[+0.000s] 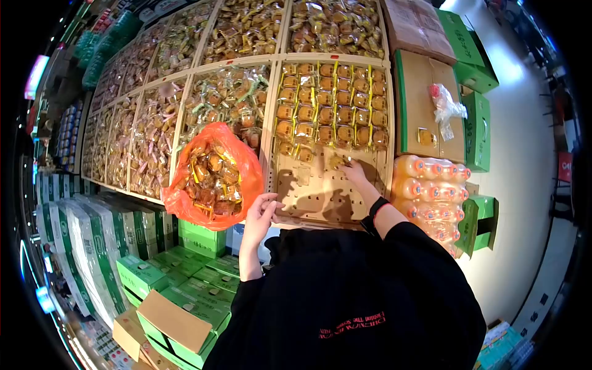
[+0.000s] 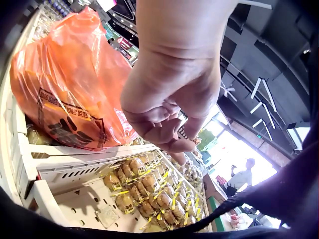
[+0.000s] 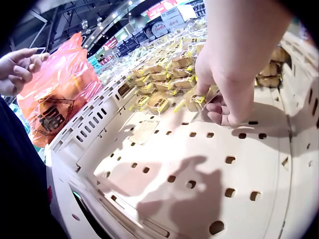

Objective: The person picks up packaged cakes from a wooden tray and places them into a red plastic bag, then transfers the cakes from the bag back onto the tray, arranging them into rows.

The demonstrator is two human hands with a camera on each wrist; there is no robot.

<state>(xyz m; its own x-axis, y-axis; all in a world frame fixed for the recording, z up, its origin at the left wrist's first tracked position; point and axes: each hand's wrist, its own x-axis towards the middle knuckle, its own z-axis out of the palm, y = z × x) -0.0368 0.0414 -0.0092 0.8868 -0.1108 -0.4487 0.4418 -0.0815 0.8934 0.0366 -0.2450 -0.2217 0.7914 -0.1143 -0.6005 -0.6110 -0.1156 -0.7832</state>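
Individually wrapped small cakes [image 1: 327, 98] stand in rows in the far part of a cream plastic crate [image 3: 164, 164]. My right hand [image 1: 356, 175] reaches over the crate floor and pinches a wrapped cake [image 3: 195, 101] by its clear wrapper, at the near edge of the rows. My left hand [image 1: 259, 216] hovers by the crate's left wall, fingers loosely curled, holding nothing. Just left of it, an orange plastic bag [image 1: 251, 179] stands with its mouth wide, full of wrapped cakes [image 1: 213, 176]. Dark print shows on the bag's side in both wrist views.
More crates of wrapped snacks [image 1: 243, 31] extend behind and to the left. At right are a cardboard box [image 1: 425, 105] with crumpled plastic on it and a pack of orange bottles [image 1: 431, 185]. Green cartons [image 1: 185, 296] are stacked at lower left.
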